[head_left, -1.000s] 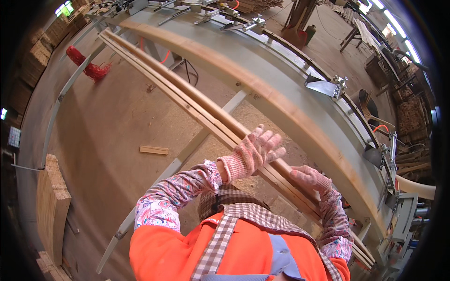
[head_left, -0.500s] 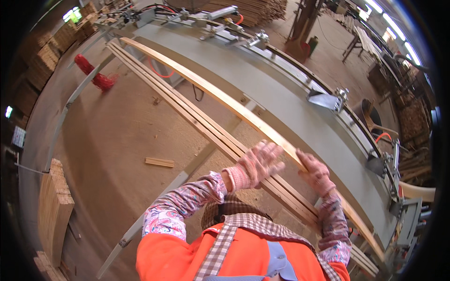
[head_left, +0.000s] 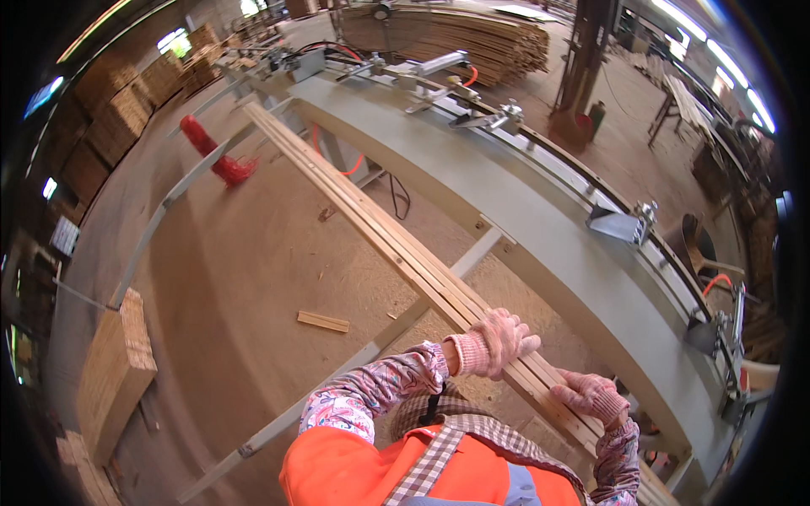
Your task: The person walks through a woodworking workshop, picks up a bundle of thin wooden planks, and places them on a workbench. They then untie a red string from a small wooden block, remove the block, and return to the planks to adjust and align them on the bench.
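Observation:
Several long, narrow wooden strips (head_left: 380, 223) lie side by side, running from the upper left down to the right, across the bars of a metal frame. My left hand (head_left: 494, 344), in a pink knit glove, is closed over the strips with its fingers bent across them. Farther down the same strips, my right hand (head_left: 591, 395), gloved alike, grips them with fingers on top; its underside is hidden. The far ends of the strips rest near a grey frame bar (head_left: 160, 215).
Beyond the strips stretches a long grey machine bed (head_left: 540, 194) with metal clamps (head_left: 510, 116) along its far side. A short wood piece (head_left: 323, 321) and a red mesh bundle (head_left: 207, 143) are on the left. Stacked boards (head_left: 114, 379) stand at the lower left.
The strip that lay apart, nearer the machine bed, now sits against the others. Both hands have gone from spread or loose fingers to closing on the strips. The view has shifted.

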Demonstrator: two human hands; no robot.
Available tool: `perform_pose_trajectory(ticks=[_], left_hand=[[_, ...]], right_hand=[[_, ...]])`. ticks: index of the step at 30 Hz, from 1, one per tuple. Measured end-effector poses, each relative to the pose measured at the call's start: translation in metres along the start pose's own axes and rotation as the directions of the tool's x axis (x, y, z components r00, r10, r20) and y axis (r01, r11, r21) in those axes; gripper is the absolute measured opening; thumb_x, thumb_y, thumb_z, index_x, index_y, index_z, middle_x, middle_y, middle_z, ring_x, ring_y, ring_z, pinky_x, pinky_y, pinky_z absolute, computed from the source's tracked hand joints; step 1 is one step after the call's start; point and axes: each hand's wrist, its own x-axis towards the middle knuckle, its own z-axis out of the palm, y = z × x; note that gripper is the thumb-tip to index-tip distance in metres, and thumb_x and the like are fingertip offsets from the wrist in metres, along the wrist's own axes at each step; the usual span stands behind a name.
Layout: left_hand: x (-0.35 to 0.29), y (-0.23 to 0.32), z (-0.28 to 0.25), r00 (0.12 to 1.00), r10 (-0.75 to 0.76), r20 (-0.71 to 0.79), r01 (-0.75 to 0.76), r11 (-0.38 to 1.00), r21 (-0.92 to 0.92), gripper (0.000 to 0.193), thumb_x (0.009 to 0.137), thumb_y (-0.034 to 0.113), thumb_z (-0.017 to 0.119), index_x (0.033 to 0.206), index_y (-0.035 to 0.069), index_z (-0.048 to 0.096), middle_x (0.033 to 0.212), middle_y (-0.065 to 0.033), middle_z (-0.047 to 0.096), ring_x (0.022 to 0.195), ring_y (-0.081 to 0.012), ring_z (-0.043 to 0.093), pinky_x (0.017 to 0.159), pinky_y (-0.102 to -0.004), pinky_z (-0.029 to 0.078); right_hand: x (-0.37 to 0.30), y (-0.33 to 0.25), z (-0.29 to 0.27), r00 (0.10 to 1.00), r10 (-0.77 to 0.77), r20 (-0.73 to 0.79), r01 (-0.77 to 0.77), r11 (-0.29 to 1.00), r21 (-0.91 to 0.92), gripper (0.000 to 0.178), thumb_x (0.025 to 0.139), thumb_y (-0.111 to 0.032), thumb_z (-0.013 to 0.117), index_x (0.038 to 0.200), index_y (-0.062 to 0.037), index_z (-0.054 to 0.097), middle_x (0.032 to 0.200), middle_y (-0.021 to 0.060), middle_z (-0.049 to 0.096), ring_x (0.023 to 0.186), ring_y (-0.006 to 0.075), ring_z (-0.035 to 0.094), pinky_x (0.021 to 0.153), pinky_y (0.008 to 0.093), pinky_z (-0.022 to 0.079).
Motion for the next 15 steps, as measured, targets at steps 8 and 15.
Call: perform_pose_trajectory(ticks=[8, 15], left_hand=[[0.008, 0.004, -0.006, 0.954, 0.100, -0.282, -0.150, 0.975, -0.163, 0.076, 0.056, 0.031, 0.091, 0.123, 0.015, 0.058, 0.097, -0.0065, 0.065, 0.093, -0.0288, 0.065, 0.085, -0.0427, 0.052], [0.000, 0.015, 0.011, 0.994, 0.066, -0.088, -0.061, 0.996, 0.058, 0.097, 0.046, 0.033, 0.094, 0.133, 0.015, 0.054, 0.113, -0.0098, 0.063, 0.108, -0.0339, 0.060, 0.094, -0.0462, 0.049]], right_hand=[[-0.034, 0.028, 0.071, 0.822, 0.105, -0.559, -0.210, 0.969, -0.127, 0.060, 0.096, -0.057, 0.054, 0.137, -0.0146, 0.058, 0.116, 0.0110, 0.069, 0.108, 0.0312, 0.066, 0.094, 0.0461, 0.051], [-0.042, 0.046, 0.136, 0.406, 0.273, -0.872, -0.458, 0.887, 0.064, 0.056, 0.095, -0.063, 0.051, 0.119, -0.0150, 0.068, 0.096, 0.0064, 0.071, 0.097, 0.0276, 0.065, 0.100, 0.0416, 0.043]])
